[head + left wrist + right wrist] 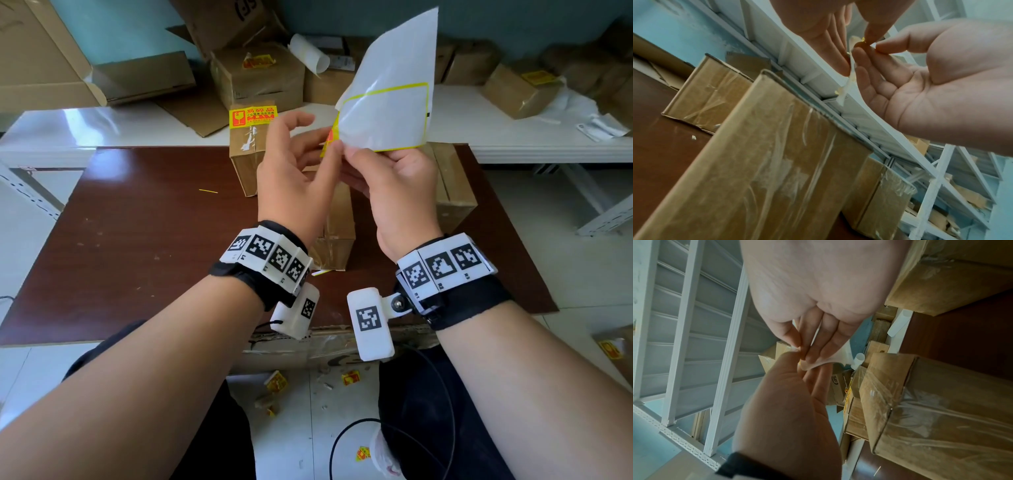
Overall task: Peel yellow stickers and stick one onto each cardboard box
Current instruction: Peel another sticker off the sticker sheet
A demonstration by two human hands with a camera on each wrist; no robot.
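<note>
Both hands are raised over the brown table (144, 240). My right hand (363, 154) pinches the lower edge of a white backing sheet (387, 102) that bears an empty yellow outline. My left hand (334, 143) pinches the corner of a yellow sticker (328, 137) at the sheet's left edge; the left wrist view shows the thumb and index finger closed on the sticker (860, 42). Below stand three taped cardboard boxes: a far one (246, 161) carrying a yellow label (252, 114), a bare one (337, 226) under the hands, and another (452, 185) at the right.
A white bench (513, 137) behind the table holds several more boxes, some labelled, and a rolled backing sheet (308, 51). A thin yellow strip (208, 191) lies on the table. Crumpled stickers (276, 382) and a black cable (342, 442) lie on the floor.
</note>
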